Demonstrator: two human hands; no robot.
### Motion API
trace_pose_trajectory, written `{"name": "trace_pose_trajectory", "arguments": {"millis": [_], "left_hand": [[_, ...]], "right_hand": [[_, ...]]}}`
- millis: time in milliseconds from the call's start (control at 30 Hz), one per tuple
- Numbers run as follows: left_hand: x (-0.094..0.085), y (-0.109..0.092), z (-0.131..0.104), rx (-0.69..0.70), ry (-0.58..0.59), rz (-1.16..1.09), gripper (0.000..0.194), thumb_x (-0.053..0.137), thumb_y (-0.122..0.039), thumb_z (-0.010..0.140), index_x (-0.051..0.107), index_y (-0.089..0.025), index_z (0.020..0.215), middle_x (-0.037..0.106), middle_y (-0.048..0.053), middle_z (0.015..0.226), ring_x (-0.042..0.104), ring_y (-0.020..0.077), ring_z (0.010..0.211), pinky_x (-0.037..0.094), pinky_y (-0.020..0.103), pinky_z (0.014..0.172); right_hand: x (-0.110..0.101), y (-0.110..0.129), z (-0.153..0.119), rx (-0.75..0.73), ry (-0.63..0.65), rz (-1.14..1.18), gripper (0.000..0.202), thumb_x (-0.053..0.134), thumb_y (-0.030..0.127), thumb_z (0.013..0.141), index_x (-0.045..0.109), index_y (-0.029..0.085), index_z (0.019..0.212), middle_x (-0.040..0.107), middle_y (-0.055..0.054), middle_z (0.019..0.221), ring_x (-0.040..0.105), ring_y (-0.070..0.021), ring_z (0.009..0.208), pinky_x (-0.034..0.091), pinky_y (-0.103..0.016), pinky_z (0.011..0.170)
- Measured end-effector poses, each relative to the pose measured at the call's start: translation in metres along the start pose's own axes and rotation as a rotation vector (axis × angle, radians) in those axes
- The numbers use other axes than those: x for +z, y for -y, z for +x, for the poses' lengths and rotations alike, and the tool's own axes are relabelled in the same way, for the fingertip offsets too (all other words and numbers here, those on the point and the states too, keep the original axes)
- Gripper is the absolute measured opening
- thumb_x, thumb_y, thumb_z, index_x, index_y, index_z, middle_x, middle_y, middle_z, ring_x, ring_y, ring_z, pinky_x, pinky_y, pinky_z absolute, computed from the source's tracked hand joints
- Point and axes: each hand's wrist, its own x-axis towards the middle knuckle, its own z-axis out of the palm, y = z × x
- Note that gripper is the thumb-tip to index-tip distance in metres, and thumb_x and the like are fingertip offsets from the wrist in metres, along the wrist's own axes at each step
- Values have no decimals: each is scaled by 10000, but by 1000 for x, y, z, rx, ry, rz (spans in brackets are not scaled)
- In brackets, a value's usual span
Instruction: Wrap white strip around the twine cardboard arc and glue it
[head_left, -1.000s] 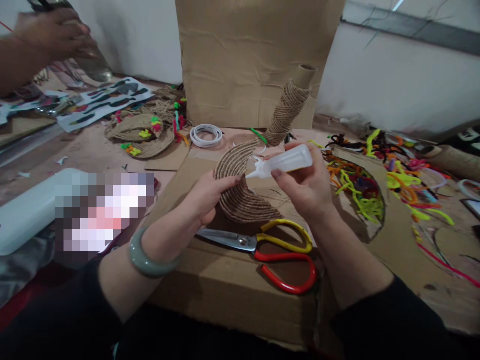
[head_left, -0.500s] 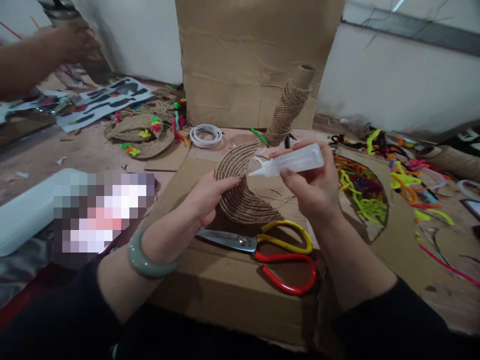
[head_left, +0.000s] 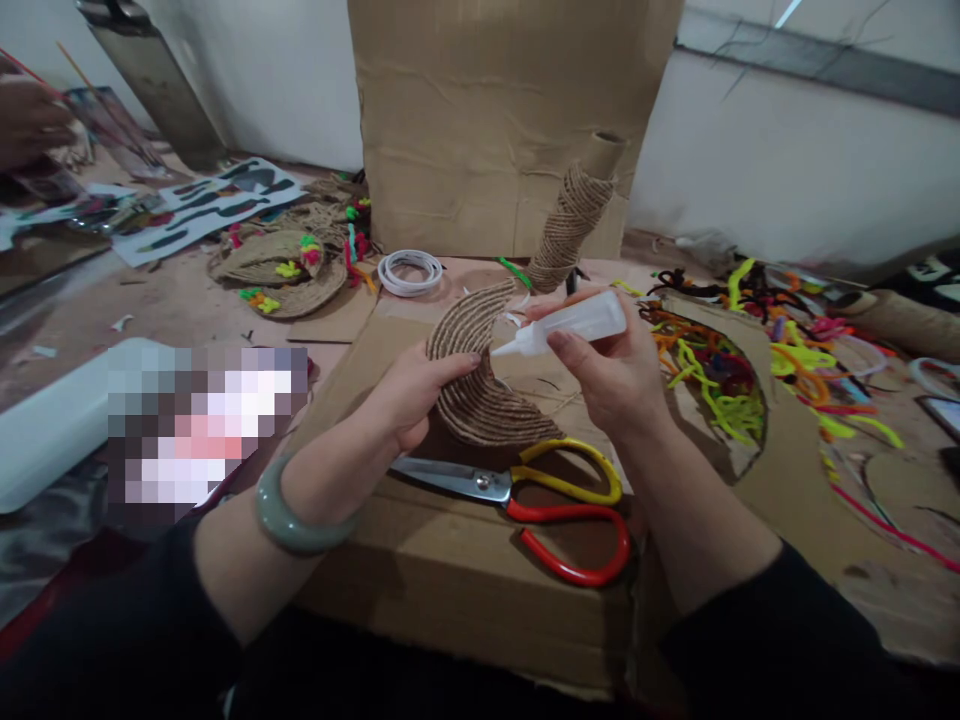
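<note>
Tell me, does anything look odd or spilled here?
Two things: the pipe cleaners lie in a loose tangle at the right, colours mixed, and a blocky patch at the left hides what lies beneath. I see no clear spill by the bottle tilted in the right hand.

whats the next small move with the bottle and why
Probably a light squeeze of the translucent bottle by the right grip: its nozzle points at the inner edge of the twine crescent, close to or touching it, and the left grip holds the crescent with the thumb on top.
</note>
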Motion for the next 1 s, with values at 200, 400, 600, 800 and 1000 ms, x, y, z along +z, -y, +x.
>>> {"name": "trace_pose_trajectory", "arguments": {"millis": [200,400,600,800,1000], "left_hand": [[-2,1,2,25,4,19,212,715,-111,650,686,-113,860,732,49,751,676,153,663,543,282,742],[-1,2,2,14,-19,7,224,721,-126,652,694,-110,874,741,69,776,689,179,683,557,309,730],[1,1,2,-3,-26,10,199,694,-100,660,698,-114,858,740,70,770,691,182,693,558,317,744],[-1,3,3,27,-11,51,196,719,-123,647,695,-114,841,734,53,758,678,161,681,541,284,728],[-5,5,4,20,19,49,233,723,-153,668,697,-111,896,743,74,805,689,173,714,540,298,753]], "right_hand": [[1,0,0,-25,1,65,400,788,422,684,502,262,912,724,4,923,685,-187,921,560,-366,818],[-1,2,-2,64,-5,96,374,779,381,692,508,257,918,720,14,884,701,-182,787,569,-373,762],[-5,3,-1,-56,-119,65,325,684,510,772,512,279,924,704,-5,913,683,-197,883,549,-368,774],[3,2,-4,7,-36,26,393,669,581,764,491,273,930,716,-16,941,671,-189,883,536,-325,698],[5,4,-4,21,0,31,448,752,544,692,494,267,932,719,1,889,663,-175,835,538,-347,766]]}}
